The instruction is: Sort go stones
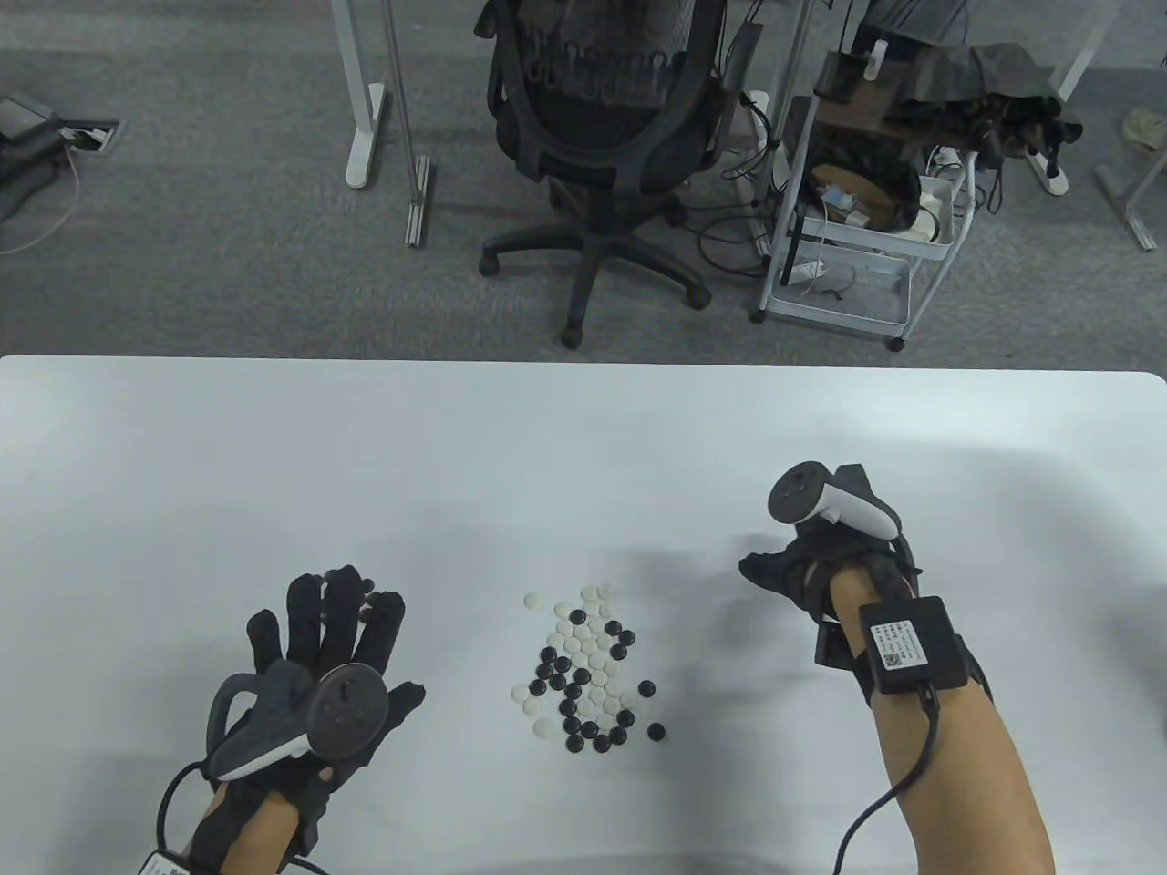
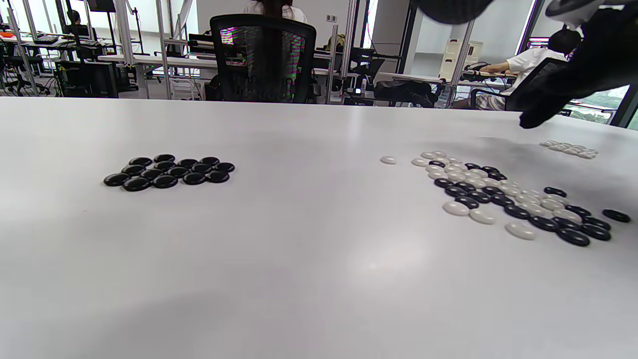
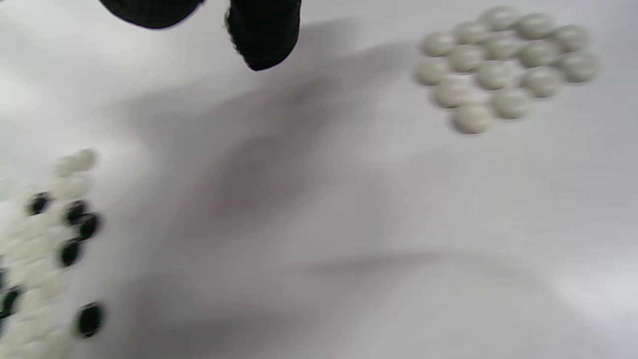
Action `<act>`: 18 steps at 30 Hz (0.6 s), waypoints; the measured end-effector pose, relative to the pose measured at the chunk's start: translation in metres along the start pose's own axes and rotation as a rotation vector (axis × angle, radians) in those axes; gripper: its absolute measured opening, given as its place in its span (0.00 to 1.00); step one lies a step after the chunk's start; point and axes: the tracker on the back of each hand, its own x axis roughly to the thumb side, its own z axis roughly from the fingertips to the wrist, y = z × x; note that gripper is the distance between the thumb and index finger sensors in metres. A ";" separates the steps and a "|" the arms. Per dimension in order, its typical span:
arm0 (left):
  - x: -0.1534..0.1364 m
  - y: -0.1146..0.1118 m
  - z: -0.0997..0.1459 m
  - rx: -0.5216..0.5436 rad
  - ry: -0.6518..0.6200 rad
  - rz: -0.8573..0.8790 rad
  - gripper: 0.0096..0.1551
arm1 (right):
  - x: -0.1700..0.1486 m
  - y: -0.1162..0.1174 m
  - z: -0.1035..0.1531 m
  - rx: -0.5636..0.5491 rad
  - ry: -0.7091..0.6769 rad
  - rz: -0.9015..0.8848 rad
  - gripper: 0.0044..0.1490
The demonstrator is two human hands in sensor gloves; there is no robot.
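- The table [image 1: 182, 456] carries a mixed pile of stones [image 1: 588, 670] at the middle, between both hands.
- Black group [image 2: 169, 172] lies under the left hand [image 1: 319, 656], fingers spread, holding nothing.
- White group [image 3: 503, 65] lies by the right hand [image 1: 802, 570], which hangs raised just right of the pile; its grip cannot be told.

Bright, even overhead light across the white tabletop [image 1: 583, 456]. Soft grey shadows under both hands in the table view. Broad sheen on the tabletop in the left wrist view, background lines bowed at the edges. Right wrist view smeared with motion blur, stones fuzzy, big diffuse shadow mid-frame.
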 end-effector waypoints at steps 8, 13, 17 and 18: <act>0.000 0.001 0.001 0.006 -0.001 0.004 0.47 | 0.110 0.029 -0.003 0.033 -0.254 0.177 0.41; -0.001 0.000 0.000 0.008 -0.003 0.002 0.47 | 0.157 0.051 -0.023 0.070 -0.311 0.229 0.40; -0.003 0.000 0.000 0.007 0.001 0.013 0.47 | 0.179 0.067 -0.045 0.110 -0.305 0.235 0.40; -0.003 0.001 0.001 0.010 0.000 0.014 0.47 | 0.182 0.069 -0.050 0.112 -0.301 0.239 0.40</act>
